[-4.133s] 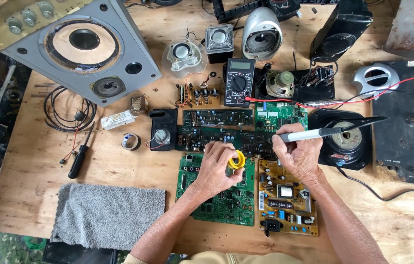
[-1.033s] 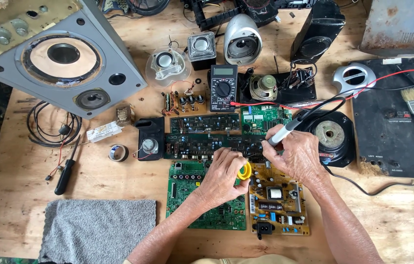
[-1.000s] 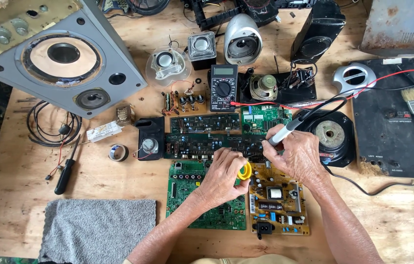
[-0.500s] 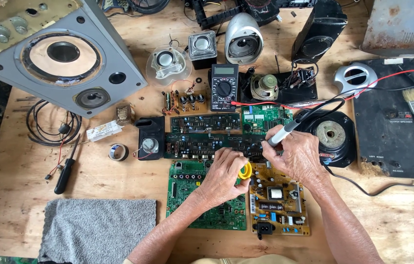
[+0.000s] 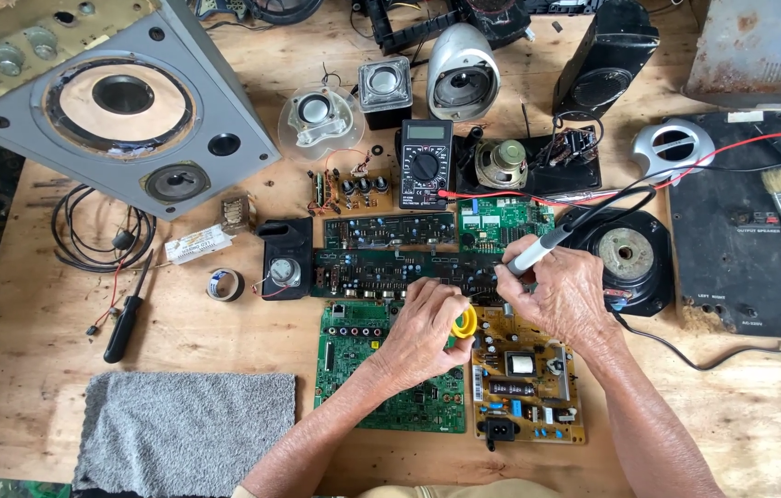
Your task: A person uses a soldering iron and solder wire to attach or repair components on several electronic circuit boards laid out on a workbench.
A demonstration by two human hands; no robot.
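Soldering iron with a grey-and-black pen-shaped handle [image 5: 538, 253] sits pinched in the right hand [image 5: 568, 297], its tip pointing down-left to the long dark circuit board [image 5: 409, 272] lying across the middle of the wooden counter [image 5: 224, 332]; the tip itself is too small to make out. Its black cord loops away up and to the right. The left hand [image 5: 423, 332] is closed around a small yellow spool [image 5: 467, 322], fingers curled over it, just beside the right hand and resting over the green circuit board [image 5: 367, 369]. Right of that lies a yellowish-brown power board with a black socket [image 5: 527, 387], under the right wrist. Behind the dark board sit a smaller green board [image 5: 506, 221] and a black multimeter with a round dial [image 5: 424, 164], its red lead running off to the right. A round black speaker driver [image 5: 628, 258] lies just right of the right hand. Well to the left are a grey folded towel [image 5: 188, 429], a black-handled screwdriver [image 5: 125, 314], a small roll of tape [image 5: 224, 284], and a large grey speaker cabinet [image 5: 114, 101] at the far corner.
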